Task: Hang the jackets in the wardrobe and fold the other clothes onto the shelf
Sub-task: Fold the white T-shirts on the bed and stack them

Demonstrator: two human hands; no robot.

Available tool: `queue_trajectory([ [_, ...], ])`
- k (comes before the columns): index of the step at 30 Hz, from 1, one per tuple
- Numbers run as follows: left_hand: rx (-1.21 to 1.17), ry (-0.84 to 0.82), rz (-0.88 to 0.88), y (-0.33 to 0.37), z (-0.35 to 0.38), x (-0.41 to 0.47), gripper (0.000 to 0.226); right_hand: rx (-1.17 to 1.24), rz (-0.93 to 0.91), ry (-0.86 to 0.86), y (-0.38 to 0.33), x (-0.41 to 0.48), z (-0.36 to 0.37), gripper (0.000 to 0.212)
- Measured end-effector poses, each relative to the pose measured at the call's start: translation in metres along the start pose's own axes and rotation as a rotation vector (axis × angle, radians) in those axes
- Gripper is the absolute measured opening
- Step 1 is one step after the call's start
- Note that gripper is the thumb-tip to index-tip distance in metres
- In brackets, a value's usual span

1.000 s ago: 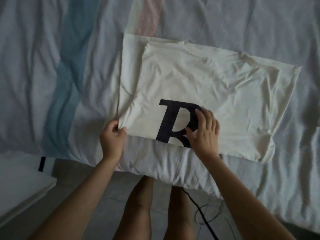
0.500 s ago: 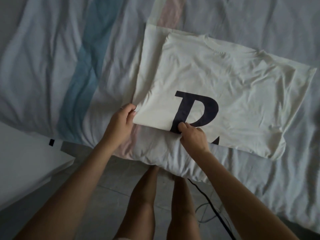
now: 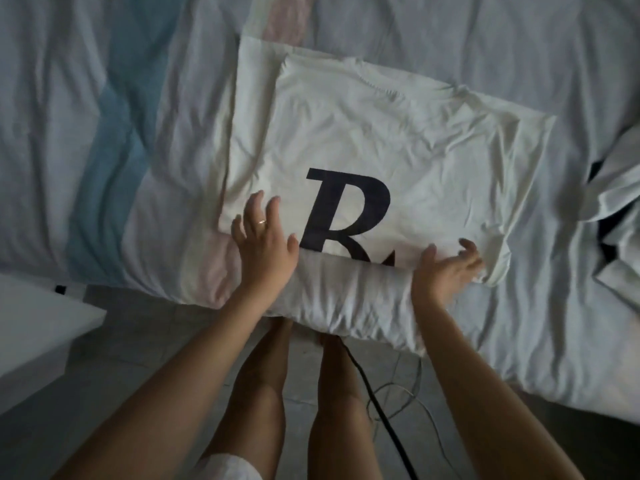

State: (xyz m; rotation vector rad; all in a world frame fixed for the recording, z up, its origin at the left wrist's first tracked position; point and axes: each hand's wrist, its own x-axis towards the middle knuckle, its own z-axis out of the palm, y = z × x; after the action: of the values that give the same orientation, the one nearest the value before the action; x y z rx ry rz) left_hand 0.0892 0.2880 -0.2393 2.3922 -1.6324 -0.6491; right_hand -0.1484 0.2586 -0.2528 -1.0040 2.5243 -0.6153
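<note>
A cream T-shirt [image 3: 398, 140] with a big dark letter R [image 3: 346, 209] lies partly folded on a bed [image 3: 104, 98] covered by a wrinkled pale sheet. The left hand [image 3: 265, 244], fingers spread and wearing a ring [image 3: 261, 222], rests at the shirt's near left edge. The right hand [image 3: 445, 268] is open at the near right edge, palm turned up, and looks blurred.

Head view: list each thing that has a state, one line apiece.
T-shirt: partly folded, lying flat on the bed, wrinkled.
Left hand: open, fingers spread at the shirt's near edge.
Right hand: open, palm up at the shirt's near right corner.
Bedsheet: rumpled.
</note>
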Motion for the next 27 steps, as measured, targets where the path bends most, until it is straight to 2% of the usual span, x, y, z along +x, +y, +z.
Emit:
queue_trajectory([
  [1, 0.028, -0.078, 0.130, 0.013, 0.009, -0.004, 0.061, 0.025, 0.175, 0.082, 0.008, 0.015, -0.009, 0.053],
  [3, 0.068, -0.227, 0.311, 0.026, 0.025, -0.011, 0.066, 0.022, 0.400, 0.051, 0.028, 0.044, -0.020, 0.058],
  [6, 0.126, -0.399, 0.420, 0.049, 0.049, -0.019, 0.073, 0.098, 0.457, -0.027, 0.064, 0.079, -0.038, 0.042],
  [9, 0.279, -0.549, 0.397, 0.063, 0.063, -0.020, 0.080, 0.205, 0.436, -0.070, 0.074, 0.086, -0.049, 0.022],
  [12, 0.375, -0.607, 0.366, 0.075, 0.071, -0.021, 0.085, 0.329, 0.341, -0.051, 0.077, 0.086, -0.060, 0.007],
  [15, 0.427, -0.637, 0.342, 0.080, 0.069, -0.023, 0.087, 0.493, 0.252, -0.136, 0.075, 0.086, -0.073, 0.012],
  [18, 0.489, -0.706, 0.329, 0.083, 0.065, -0.022, 0.090, 0.632, 0.230, -0.318, 0.070, 0.094, -0.087, 0.014],
  [21, 0.522, -0.794, 0.296, 0.086, 0.064, -0.018, 0.090, 0.667, 0.281, -0.447, 0.073, 0.104, -0.092, 0.016],
  [24, 0.573, -0.864, 0.237, 0.092, 0.069, -0.016, 0.092, 0.680, 0.364, -0.463, 0.081, 0.109, -0.089, 0.018],
  [27, 0.603, -0.872, 0.201, 0.092, 0.071, -0.016, 0.094, 0.898, 0.543, -0.504, 0.084, 0.109, -0.083, 0.015],
])
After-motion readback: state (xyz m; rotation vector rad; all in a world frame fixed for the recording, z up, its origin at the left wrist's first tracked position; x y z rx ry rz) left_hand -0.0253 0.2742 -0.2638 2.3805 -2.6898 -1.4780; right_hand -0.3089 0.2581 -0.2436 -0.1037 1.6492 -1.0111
